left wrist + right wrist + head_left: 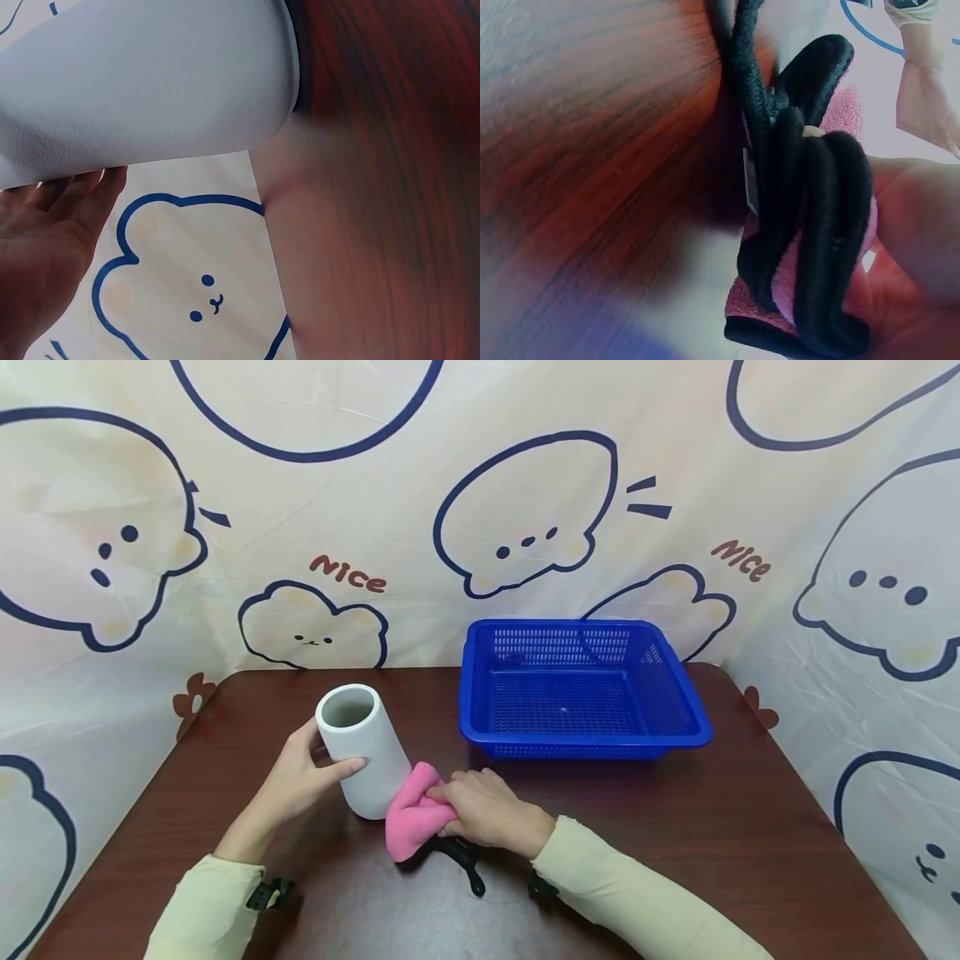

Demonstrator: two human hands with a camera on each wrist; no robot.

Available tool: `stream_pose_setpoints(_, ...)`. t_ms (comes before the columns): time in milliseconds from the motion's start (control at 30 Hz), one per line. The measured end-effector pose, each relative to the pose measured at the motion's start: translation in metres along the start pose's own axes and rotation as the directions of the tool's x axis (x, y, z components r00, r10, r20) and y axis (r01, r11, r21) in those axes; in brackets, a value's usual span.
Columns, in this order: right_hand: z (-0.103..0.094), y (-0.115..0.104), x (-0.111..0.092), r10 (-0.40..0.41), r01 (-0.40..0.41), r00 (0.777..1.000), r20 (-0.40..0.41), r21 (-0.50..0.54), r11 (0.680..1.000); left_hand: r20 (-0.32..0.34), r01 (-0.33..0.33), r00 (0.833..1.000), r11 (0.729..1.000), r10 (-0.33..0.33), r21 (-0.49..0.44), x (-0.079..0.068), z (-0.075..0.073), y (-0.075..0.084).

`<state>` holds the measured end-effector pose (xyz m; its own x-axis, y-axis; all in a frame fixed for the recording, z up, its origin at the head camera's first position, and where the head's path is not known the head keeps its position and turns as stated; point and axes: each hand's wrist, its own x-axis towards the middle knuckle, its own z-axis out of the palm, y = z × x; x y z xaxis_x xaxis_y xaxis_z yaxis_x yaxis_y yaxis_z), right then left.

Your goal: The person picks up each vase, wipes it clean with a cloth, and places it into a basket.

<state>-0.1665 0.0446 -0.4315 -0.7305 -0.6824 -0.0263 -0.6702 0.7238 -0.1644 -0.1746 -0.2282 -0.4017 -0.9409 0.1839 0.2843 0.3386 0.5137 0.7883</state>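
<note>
The tabletop has rounded far corners, and its far edge adjoins a printed backdrop. A blue basket stands near that edge, right of centre. A strip of tabletop separates the basket from the white vase, which is located left of centre. Further brown surface extends from the right forearm to the right table edge.

The vase is a smooth, matte cylinder, narrower at the round open mouth and wider at the rounded base. It appears tilted in the head view, mouth to the left; full base contact cannot be confirmed.

The left hand grips the vase: thumb on the near side, fingers behind, spread to the vase's width. The right hand pinches a bunched pink cloth between closed fingers and thumb, at the vase's lower right side. The cloth has black edging, a black strap and a small white tag.
</note>
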Motion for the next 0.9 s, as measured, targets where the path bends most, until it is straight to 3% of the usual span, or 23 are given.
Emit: stream_pose_setpoints(900,0.0037,0.0023,-0.0060,0.029,-0.030,0.999,0.020,0.043,0.999,-0.009,-0.004,1.000,1.000,0.004,-0.006,-0.0002,0.0017,-0.0009)
